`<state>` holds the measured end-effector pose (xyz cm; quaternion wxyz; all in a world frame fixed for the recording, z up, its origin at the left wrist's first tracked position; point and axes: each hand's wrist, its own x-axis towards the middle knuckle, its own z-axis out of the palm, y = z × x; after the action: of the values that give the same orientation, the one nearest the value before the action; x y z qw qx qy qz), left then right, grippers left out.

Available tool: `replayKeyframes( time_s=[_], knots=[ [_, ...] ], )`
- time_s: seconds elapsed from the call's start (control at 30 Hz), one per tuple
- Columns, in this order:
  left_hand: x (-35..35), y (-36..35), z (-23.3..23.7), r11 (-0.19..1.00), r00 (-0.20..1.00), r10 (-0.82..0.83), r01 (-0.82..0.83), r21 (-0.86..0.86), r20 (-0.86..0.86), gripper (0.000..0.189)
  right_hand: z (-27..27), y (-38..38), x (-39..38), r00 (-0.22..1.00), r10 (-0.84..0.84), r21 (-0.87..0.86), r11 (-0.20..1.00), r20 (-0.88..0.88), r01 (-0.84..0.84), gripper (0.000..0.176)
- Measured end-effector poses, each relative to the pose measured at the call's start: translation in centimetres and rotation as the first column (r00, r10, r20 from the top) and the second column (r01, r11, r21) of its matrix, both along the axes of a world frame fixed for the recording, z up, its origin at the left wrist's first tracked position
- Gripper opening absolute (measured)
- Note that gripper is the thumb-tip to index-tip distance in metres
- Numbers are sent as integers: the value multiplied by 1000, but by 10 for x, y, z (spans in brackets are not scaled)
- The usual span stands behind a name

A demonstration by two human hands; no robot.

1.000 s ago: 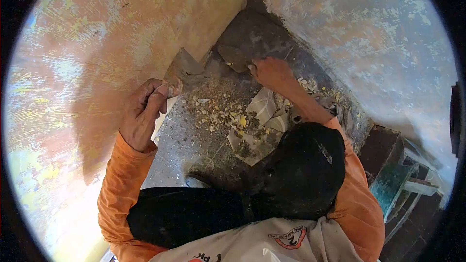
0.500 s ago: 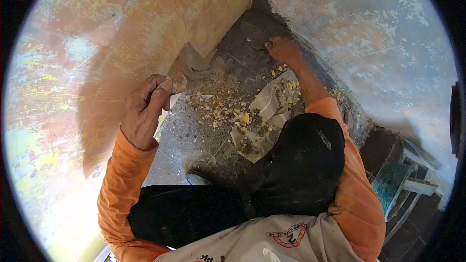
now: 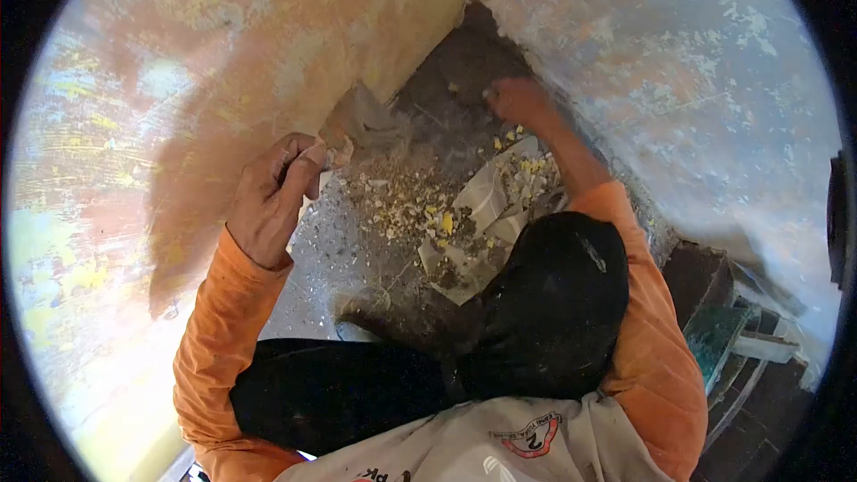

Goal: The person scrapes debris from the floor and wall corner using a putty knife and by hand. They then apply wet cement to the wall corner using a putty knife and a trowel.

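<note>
My left hand [image 3: 278, 201] is raised near the left wall, thumb and fingers pinching the edge of a worn, creased grey-brown sheet [image 3: 364, 120] that looks like sandpaper. Low in the corner, by the right wall, my right hand [image 3: 525, 102] reaches down with its fingers curled. It is smeared by motion, and what it holds cannot be made out. Between the hands, yellow and white paint flakes [image 3: 415, 205] are strewn over the dusty floor. Crumpled pale paper [image 3: 482, 196] lies by my knee with more flakes on it.
Patchy, scraped walls rise on the left [image 3: 214, 62] and right [image 3: 678, 98], meeting in the corner ahead. My bent knee [image 3: 558, 286] stands close below the right forearm. A small green-topped stool [image 3: 717, 339] is at the lower right.
My right hand has shifted slightly and is now blurred; the grey flat piece that showed at its fingertips is no longer distinct. The left hand and its sheet have moved slightly right.
</note>
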<state>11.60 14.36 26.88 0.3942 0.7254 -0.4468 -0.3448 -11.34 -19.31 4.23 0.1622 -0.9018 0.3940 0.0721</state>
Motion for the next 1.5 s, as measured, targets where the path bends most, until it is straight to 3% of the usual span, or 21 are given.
replayKeyframes(
  time_s=[0.1,0.2,0.27,0.3,0.37,0.5,0.57,0.6,0.67,0.7,0.8,0.87,0.97,1.0,1.07,1.2,1.27,1.3,1.37,1.5],
  knots=[
    [-2,0,-4,999,1000,9,-10,53,17,28,13,9,-2,994,79,73,995,-77,-74,46],
    [-5,-1,-1,994,999,34,-37,99,26,29,-8,-17,0,999,-41,-2,999,10,41,49],
    [-5,-2,1,995,999,7,-10,103,36,28,16,-17,-3,979,206,-47,978,8,-205,51],
    [-5,-1,0,995,999,10,-14,100,38,28,4,-26,-4,978,209,-50,977,10,-208,51],
    [-1,0,-6,999,1000,19,-20,34,24,28,-35,-51,-5,999,-34,-27,999,-2,34,53],
    [-4,-3,-2,998,999,45,-44,38,-14,28,-7,-43,-9,998,-50,92,994,-47,54,58],
    [-3,0,-3,1000,999,-1,0,31,36,28,-23,-35,-19,988,-57,59,997,145,49,58],
    [-3,1,-3,1000,1000,0,-1,30,29,28,-32,-33,-29,989,-56,58,997,139,48,58],
    [-2,-1,-2,999,1000,-18,17,43,17,28,-46,-31,-47,911,50,177,975,410,-133,64],
    [-2,-2,-3,999,1000,-15,15,41,12,28,-34,-25,-53,913,53,176,975,405,-134,64],
    [-3,-5,-4,1000,1000,7,-7,28,2,28,5,-14,-64,969,-27,219,975,244,-28,63],
    [-5,-7,-3,999,1000,18,-18,43,-4,29,8,-10,-71,971,-50,-28,998,235,58,58],
    [-4,-9,-6,1000,1000,8,-9,29,22,29,34,-8,-59,965,-106,80,993,240,89,53],
    [-4,-10,-6,1000,1000,5,-6,29,20,29,17,-15,-61,965,-109,80,993,239,92,53],
    [-3,-12,-5,998,1000,3,-4,68,15,27,-31,-39,-66,994,-4,-77,997,109,12,50],
    [1,-8,-10,999,999,-14,13,51,30,27,8,-2,-57,976,-111,-135,981,189,138,48],
    [1,-10,-10,998,1000,10,-10,55,-5,26,9,13,-63,966,40,-411,909,256,72,42],
    [2,-11,-12,999,1000,2,-1,54,-7,26,9,17,-64,967,32,-412,908,254,79,42],
    [5,-12,-17,997,1000,1,0,82,-12,26,8,25,-62,982,171,-388,902,-80,-189,38],
    [-3,-11,-13,997,1000,-10,10,74,1,27,15,-12,-37,978,35,-322,941,-208,-102,35]
  ],
)
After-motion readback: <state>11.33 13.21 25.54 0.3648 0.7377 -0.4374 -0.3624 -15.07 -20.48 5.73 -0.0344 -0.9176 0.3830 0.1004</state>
